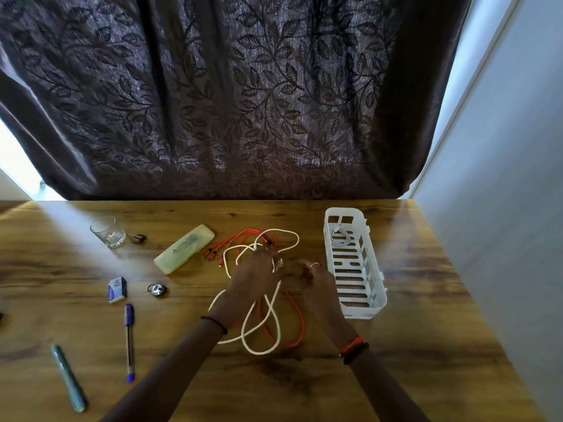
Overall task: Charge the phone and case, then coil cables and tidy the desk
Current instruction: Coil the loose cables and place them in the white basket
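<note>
On woodgrain desk (411, 300), looped white cable (258, 353)

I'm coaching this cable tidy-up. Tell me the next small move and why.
Probably lift the white cable free of the orange cable: their loops cross on the desk, the left hand and right hand meet at the tangle, and neither cable is coiled.

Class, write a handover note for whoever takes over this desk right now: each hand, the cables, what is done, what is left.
Left hand holds loops of the long white cable. Right hand is beside it; its grip is blurred. The orange multi-plug cable lies tangled with it on the wooden desk.
Done: one small white cable coil sits in the white slotted plastic basket.
Left: separate and coil both, tidy up. No phone visible.
</note>
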Demonstrator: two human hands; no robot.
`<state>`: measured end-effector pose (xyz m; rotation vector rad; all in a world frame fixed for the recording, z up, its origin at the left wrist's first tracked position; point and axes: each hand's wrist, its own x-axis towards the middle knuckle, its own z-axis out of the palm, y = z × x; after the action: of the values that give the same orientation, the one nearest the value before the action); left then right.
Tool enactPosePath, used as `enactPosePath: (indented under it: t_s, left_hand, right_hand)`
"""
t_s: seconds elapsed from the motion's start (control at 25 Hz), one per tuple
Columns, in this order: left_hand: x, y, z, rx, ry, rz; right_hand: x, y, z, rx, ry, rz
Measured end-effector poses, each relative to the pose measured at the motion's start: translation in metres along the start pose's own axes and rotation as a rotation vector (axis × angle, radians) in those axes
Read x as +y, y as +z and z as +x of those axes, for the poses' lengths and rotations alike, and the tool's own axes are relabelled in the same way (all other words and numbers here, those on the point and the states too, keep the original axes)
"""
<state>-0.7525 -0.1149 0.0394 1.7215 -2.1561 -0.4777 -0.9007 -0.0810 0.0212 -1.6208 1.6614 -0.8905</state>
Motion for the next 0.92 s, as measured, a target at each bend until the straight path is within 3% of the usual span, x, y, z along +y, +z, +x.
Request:
enactPosePath:
  t_s: [0.16,0.28,0.4,0.48,0.56,0.68,0.92]
  left_hand:
    - [0.004,-0.059,-0.003,-0.034,-0.132,-0.302]
    - [0.005,-0.102,-0.007,-0.054,-0.2,-0.655]
    - [0.009,-0.142,-0.017,-0.053,-0.204,-1.065]
    - [0.009,-0.164,-0.023,-0.031,-0.145,-1.21]
    - [0.002,-0.183,-0.026,0.006,-0.079,-1.238]
    - [-0.019,-0.207,-0.025,-0.011,-0.033,-1.09]
    - [-0.042,-0.236,-0.023,-0.351,-0.043,-0.816]
  right_hand:
    - [-0.027,0.004,0.0,-0.16,-0.018,0.205]
    - [-0.056,0.01,0.001,-0.218,-0.067,0.269]
    - [-0.081,0.011,0.002,-0.276,-0.074,0.373]
    - [-0.095,0.012,0.003,-0.299,-0.086,0.425]
    - [-0.109,0.012,0.007,-0.248,-0.116,0.45]
    - [-0.126,0.009,0.015,-0.115,-0.079,0.621]
    - [-0.165,0.012,0.031,0.096,-0.273,0.395]
